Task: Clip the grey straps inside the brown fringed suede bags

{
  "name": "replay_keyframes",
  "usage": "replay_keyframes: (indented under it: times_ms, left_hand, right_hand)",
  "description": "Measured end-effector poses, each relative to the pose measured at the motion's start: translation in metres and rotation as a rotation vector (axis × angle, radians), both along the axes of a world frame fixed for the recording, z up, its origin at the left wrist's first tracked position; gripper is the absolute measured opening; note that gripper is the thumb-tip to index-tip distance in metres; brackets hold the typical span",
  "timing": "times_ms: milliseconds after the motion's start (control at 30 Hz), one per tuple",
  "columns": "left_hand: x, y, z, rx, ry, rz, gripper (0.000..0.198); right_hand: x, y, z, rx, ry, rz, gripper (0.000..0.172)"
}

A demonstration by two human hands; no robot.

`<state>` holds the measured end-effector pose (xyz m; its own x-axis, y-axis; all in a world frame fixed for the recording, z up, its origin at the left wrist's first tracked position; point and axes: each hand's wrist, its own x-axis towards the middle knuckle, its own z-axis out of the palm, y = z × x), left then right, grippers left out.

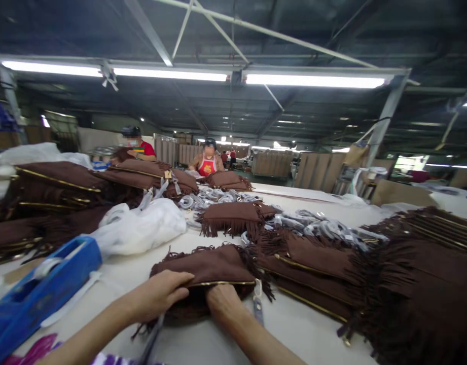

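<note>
A brown fringed bag (221, 263) with a gold zipper lies in front of me on the white table, its mouth unzipped and facing me. My left hand (167, 289) grips the left part of the opening, fingers on top and thumb near the zipper edge. Inside the mouth is my right hand (223, 299); its fingers are hidden in the bag. A grey strap with a metal clasp (258, 304) hangs at the bag's right end. Below my left hand a dark, thin, blurred item (153, 339) shows, whose kind I cannot make out.
A blue tape dispenser (62, 289) stands at left, beside a white plastic bag (142, 228). Brown bags are stacked left (58, 182) and right (313, 268). Coiled grey straps (313, 223) lie behind. Two co-workers (208, 162) are across the table.
</note>
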<state>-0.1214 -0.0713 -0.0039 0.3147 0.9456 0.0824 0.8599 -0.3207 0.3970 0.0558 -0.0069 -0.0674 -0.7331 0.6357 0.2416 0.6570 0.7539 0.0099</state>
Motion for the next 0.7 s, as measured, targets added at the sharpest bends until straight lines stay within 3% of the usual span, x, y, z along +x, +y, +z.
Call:
replay_keyframes:
  times_ms: [100, 200, 333, 400, 500, 600, 700]
  left_hand:
    - [-0.027, -0.023, 0.005, -0.023, -0.181, 0.090, 0.032]
    - [-0.046, -0.052, 0.001, -0.075, -0.139, 0.145, 0.031]
    - [-0.047, -0.070, -0.028, -0.052, -0.033, 0.129, 0.044]
    - [-0.042, -0.067, -0.049, -0.001, 0.061, 0.170, 0.038]
    - [-0.044, -0.052, -0.077, 0.102, 0.209, 0.201, 0.043]
    - [-0.060, -0.034, -0.101, 0.342, 0.268, 0.039, 0.053]
    - [-0.079, -0.021, -0.122, 0.637, 0.286, -0.076, 0.041]
  right_hand:
    - [0.022, -0.012, -0.009, -0.039, -0.029, -0.019, 0.036]
    - [0.040, -0.036, -0.006, -0.043, -0.049, -0.001, 0.032]
    - [0.022, -0.074, 0.004, -0.083, -0.054, 0.170, 0.027]
    - [-0.001, -0.088, 0.008, -0.042, -0.096, 0.293, 0.030]
    - [-0.032, -0.093, 0.009, 0.091, -0.111, 0.392, 0.013]
    - [-0.047, -0.084, 0.008, 0.199, -0.112, 0.451, 0.005]
    - [-0.050, -0.075, 0.011, 0.218, -0.128, 0.442, 0.011]
